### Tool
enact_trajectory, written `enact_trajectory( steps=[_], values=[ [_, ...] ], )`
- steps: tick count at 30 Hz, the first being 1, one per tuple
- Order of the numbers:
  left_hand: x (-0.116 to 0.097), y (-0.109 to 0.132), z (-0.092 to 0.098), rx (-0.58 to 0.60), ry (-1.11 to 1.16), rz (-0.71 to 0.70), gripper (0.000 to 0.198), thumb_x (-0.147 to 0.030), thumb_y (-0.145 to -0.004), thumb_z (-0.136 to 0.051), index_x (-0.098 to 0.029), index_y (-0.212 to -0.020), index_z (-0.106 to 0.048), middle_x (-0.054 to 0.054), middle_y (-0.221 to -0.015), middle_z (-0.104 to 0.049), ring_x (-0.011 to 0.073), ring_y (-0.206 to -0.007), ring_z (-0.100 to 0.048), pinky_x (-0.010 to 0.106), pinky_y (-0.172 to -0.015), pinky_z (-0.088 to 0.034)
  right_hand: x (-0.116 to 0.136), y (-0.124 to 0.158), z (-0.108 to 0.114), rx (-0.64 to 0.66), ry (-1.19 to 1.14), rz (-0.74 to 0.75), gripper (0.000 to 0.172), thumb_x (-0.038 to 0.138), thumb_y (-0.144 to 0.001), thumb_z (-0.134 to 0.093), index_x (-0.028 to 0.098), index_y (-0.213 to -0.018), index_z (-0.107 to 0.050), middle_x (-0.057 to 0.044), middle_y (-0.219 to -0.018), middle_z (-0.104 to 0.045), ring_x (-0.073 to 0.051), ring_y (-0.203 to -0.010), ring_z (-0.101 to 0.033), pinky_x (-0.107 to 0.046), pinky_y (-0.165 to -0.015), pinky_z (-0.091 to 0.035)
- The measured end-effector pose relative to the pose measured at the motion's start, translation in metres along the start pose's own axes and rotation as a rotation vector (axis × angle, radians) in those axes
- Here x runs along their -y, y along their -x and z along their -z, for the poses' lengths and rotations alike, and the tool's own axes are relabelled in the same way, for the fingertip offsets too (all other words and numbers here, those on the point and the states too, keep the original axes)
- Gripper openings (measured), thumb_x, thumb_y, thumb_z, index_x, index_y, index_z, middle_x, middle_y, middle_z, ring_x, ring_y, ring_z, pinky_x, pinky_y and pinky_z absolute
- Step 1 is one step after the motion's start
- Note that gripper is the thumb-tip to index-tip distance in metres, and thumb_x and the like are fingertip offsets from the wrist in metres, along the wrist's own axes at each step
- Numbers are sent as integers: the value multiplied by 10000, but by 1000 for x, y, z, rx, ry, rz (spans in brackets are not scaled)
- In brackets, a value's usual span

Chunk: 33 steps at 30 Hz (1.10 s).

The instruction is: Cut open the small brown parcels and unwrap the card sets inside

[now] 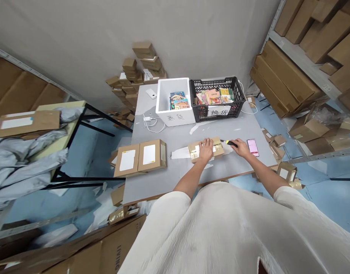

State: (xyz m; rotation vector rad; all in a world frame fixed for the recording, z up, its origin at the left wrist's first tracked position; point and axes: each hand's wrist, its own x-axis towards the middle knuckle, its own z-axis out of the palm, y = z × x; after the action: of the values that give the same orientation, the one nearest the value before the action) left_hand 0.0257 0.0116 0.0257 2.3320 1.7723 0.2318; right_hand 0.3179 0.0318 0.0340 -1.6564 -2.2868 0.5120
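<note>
A small taped cardboard parcel (219, 149) lies on the grey table (175, 175) in front of me. My left hand (206, 149) rests flat on top of it, fingers spread. My right hand (241, 147) is closed round a yellow and black utility knife (229, 142), whose tip points at the parcel's right end. A pink phone (253, 147) lies just right of that hand. A torn white wrapper (180, 153) sticks out from under the parcel's left side.
Two flat cardboard boxes (140, 156) with white labels sit at the table's left edge. At the back stand a white foam box (175, 99) and a black crate (217, 97), both holding books. Box stacks (135, 76) line the wall; shelving (306, 64) stands right.
</note>
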Motion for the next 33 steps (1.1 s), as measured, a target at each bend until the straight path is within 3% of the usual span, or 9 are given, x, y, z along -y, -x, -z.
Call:
enact_trajectory(
  steps=[8,15,22,28,33],
  values=[
    [1,6,-3,-19,71,12,632,-314,-1083,-365,-181,-1701,-389,176,-1765,-416,314,-1670,-323,543,-1358,-217,-10,-23,9,-32,-101,-146,463,403,-1013,-662,206,-1426,-732,-163,-1318,-707,-348,-1182,-681,-439,-1031,-546],
    [20,44,6,10,62,18,714,-569,-1031,-585,-215,-1640,-470,175,-1776,-390,370,-1666,-310,605,-1372,-195,22,-61,-16,53,-251,-7,389,406,-1002,-662,211,-1323,-760,-136,-1232,-736,-315,-1157,-681,-427,-1058,-537],
    [36,76,11,-8,24,96,552,-395,-1015,-680,-253,-1530,-542,168,-1709,-458,360,-1571,-428,554,-1288,-345,65,-102,-44,202,-197,117,347,400,-974,-638,214,-1241,-761,-136,-1344,-730,-331,-1252,-632,-436,-1072,-507],
    [38,68,7,-21,70,347,392,-315,-1050,-597,-233,-1430,-549,164,-1373,-651,339,-1247,-651,463,-1045,-523,61,-88,-39,200,-130,38,396,463,-989,-616,206,-1260,-748,-149,-1328,-752,-350,-1233,-644,-425,-1028,-514],
    [38,47,3,-11,234,439,390,-250,-1070,-461,-249,-1456,-516,147,-1355,-666,313,-1194,-691,433,-984,-562,56,-61,-29,170,-220,-49,363,488,-994,-624,227,-1232,-711,-120,-1236,-790,-319,-1145,-683,-398,-962,-548]
  ],
)
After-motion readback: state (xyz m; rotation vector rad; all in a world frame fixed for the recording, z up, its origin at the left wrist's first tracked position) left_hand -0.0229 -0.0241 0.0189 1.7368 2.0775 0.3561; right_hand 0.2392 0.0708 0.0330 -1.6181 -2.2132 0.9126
